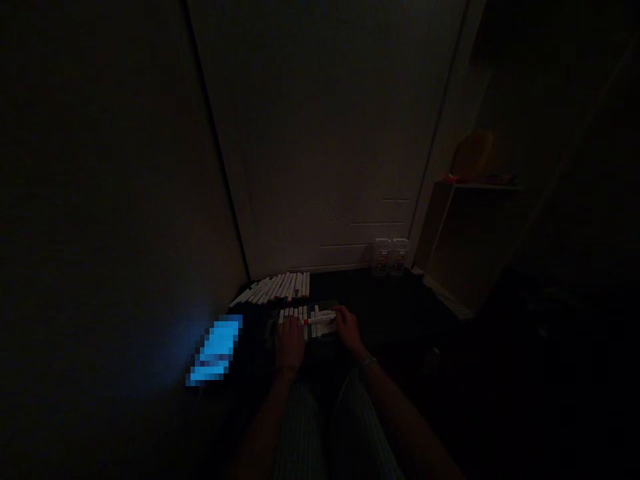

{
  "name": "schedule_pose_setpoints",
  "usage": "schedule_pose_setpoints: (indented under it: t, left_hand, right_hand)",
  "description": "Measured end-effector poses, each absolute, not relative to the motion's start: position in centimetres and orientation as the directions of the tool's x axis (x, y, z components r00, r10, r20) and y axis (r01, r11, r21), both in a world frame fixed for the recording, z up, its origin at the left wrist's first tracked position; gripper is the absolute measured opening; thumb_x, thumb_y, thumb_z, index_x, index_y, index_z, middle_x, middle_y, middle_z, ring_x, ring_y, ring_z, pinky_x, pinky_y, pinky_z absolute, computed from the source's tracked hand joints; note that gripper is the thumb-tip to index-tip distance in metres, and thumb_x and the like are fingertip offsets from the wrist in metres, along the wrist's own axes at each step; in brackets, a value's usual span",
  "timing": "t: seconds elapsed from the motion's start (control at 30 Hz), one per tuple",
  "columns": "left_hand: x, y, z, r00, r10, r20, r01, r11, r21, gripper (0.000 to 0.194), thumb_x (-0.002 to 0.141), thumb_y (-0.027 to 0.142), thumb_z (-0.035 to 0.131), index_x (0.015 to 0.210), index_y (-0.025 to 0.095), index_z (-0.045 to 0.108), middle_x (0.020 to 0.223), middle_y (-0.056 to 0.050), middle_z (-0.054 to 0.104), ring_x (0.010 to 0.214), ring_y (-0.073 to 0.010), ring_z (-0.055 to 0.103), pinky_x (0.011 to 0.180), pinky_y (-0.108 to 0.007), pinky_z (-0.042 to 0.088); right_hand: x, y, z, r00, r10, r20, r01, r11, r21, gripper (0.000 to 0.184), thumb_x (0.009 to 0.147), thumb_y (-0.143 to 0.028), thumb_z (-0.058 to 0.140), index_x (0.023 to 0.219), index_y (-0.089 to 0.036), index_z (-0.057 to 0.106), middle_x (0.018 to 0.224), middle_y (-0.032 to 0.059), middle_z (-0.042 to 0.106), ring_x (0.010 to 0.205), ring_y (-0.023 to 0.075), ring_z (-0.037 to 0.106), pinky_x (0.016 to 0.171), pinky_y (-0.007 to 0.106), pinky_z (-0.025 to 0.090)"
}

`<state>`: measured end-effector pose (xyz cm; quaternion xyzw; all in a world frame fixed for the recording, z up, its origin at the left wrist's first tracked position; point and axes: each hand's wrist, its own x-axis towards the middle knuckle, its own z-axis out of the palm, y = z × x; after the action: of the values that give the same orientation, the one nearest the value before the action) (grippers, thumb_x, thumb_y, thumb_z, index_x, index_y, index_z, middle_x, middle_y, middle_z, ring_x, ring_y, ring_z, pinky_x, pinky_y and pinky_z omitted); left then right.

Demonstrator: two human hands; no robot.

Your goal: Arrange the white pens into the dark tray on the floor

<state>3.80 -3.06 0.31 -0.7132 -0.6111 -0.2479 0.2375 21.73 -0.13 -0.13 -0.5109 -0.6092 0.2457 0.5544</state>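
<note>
My right hand (348, 329) pinches a white marker (319, 319) at its right end. The marker lies nearly level, and its red tip points left. Beneath it is a shallow tray (327, 329) with more markers standing in a row. My left hand (290, 341) rests over the left part of that row, touching the white markers (294, 312) there. Its fingers seem laid out flat, though the dim light hides their tips. Behind the tray, several loose white markers (280, 287) lie fanned out side by side.
A glowing blue, blurred screen (216, 350) is at the left of the dark tabletop (345, 287). Two clear containers with labels (390, 257) stand by the back wall (310, 147). A cabinet (470, 233) at the right carries an orange rounded object (473, 155).
</note>
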Motion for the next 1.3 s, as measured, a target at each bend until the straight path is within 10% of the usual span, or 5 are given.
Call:
schedule_pose_setpoints:
  t: [1.3]
  left_hand:
    - [3.9,-3.16,0.81,0.146,0.763,0.63,0.978,-0.207,0.025,0.03,0.086,0.017,0.032,0.098,0.012,0.059,0.101,-0.013,0.058,0.094,-0.0228,0.051,0.085,-0.038,0.037]
  right_hand:
    - [21.68,-0.78,0.74,0.129,0.895,0.427,0.271,0.383,-0.883,0.029,0.085,-0.028,0.034,0.094,-0.021,0.06,0.072,-0.0013,0.063,0.07,0.0135,0.059,0.063,0.021,0.043]
